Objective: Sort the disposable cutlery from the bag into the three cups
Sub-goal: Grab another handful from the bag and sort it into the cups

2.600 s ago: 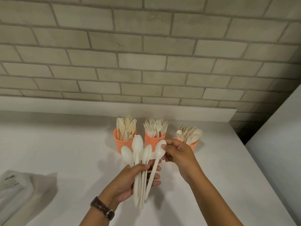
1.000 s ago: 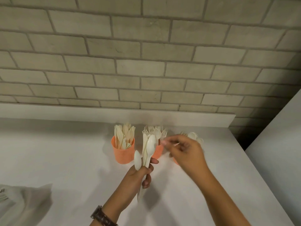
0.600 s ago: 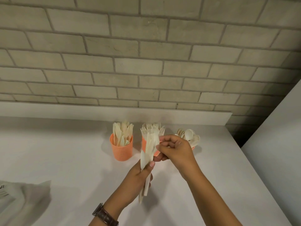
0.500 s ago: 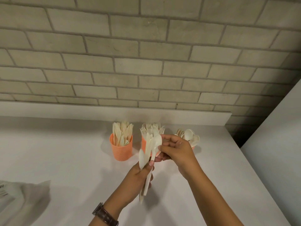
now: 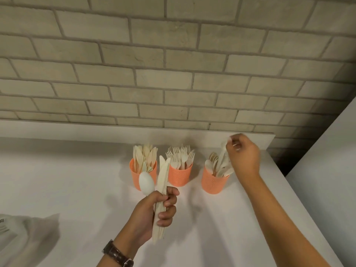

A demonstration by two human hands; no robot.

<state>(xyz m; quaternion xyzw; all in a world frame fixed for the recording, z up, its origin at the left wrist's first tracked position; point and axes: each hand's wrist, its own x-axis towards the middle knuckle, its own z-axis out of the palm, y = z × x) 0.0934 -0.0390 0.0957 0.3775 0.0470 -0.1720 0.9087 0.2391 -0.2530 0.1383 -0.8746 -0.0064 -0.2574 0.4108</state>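
Note:
Three orange cups stand in a row near the wall: the left cup holds knives, the middle cup holds forks, the right cup holds spoons. My left hand grips a bunch of pale cutlery upright in front of the left and middle cups; a spoon bowl and knife blades stick out above it. My right hand is above the right cup, pinching a blurred spoon by its upper end, its lower end down among the spoons in that cup.
The white counter ends at a low ledge under the brick wall. A crumpled plastic bag lies at the lower left. A white vertical panel borders the counter's right side.
My right hand took a spoon from the bunch in my left hand and carried it right, over the spoon cup. The bunch in my left hand has got thinner.

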